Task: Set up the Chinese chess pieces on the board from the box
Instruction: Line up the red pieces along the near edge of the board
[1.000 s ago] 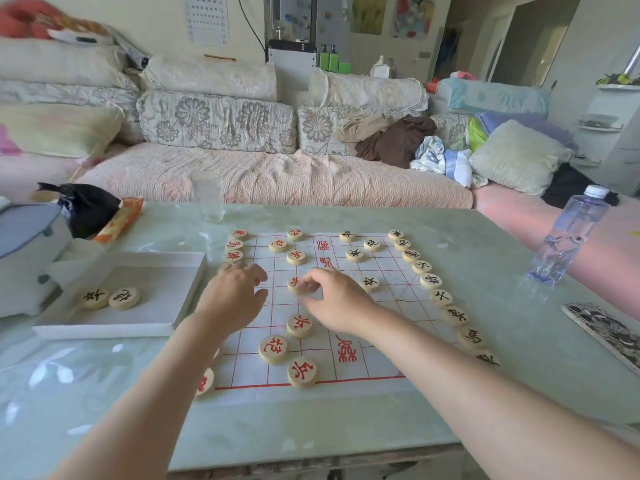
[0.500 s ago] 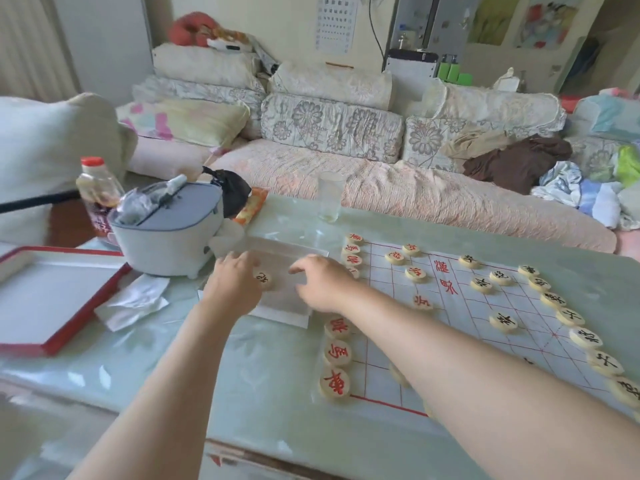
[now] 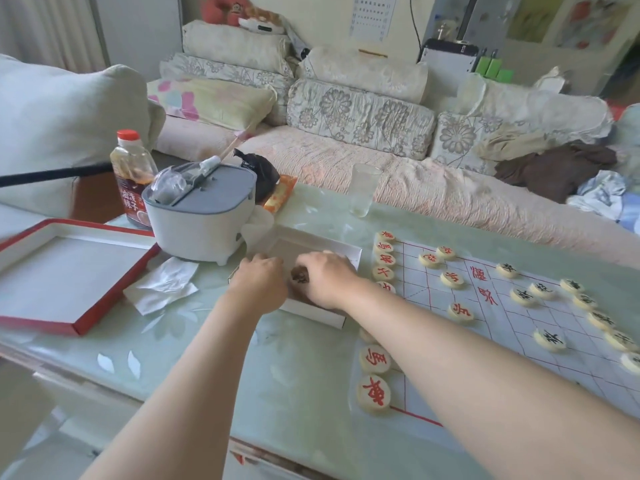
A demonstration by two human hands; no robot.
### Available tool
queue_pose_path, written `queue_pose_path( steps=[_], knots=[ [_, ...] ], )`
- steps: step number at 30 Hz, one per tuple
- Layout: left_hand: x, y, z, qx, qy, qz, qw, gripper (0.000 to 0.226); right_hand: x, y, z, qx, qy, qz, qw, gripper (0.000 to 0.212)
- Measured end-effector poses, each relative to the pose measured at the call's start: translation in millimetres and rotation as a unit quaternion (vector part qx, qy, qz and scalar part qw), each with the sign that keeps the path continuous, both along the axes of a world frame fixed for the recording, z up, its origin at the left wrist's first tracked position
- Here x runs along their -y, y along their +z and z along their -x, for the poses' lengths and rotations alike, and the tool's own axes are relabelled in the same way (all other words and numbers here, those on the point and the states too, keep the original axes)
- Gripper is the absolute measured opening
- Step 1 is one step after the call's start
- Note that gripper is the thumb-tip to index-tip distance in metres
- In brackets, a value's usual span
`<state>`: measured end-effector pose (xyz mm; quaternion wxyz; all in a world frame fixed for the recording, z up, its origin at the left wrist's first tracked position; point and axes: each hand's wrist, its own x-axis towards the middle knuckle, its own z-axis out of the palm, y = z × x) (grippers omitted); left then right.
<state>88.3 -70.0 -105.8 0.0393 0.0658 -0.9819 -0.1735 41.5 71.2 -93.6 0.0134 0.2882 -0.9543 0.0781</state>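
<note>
A pale green glass worktop stands before a long pink-covered sofa lined with floral cushions. Behind rises a cream wall bearing a calendar; soft daylight fills the room.

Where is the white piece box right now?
Head view, centre: the white box lies between the grey-lidded appliance and the board's left edge, under the left hand and right hand.

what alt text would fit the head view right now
The left hand and right hand reach into a shallow white box on a pale green table. To its right lies a chess board with red-marked pieces near the box and black-marked pieces farther right.
</note>
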Motion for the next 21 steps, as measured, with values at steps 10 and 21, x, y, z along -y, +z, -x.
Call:
queue_pose_path(
  steps=[10, 21],
  knots=[
    [-20.6, 2.5, 8.2, 0.015, 0.008, 0.014, 1.000, 0.047, -32.5, -4.4, -1.2, 0.011, -0.031, 0.021, 0.999, 0.034],
    [-64.9, 26.7, 16.2, -0.086, -0.010, 0.009, 0.996, 0.045, -102.3, 28.8, -26.7, 0.055, -0.061, 0.213, 0.974, 0.034]
  ],
)
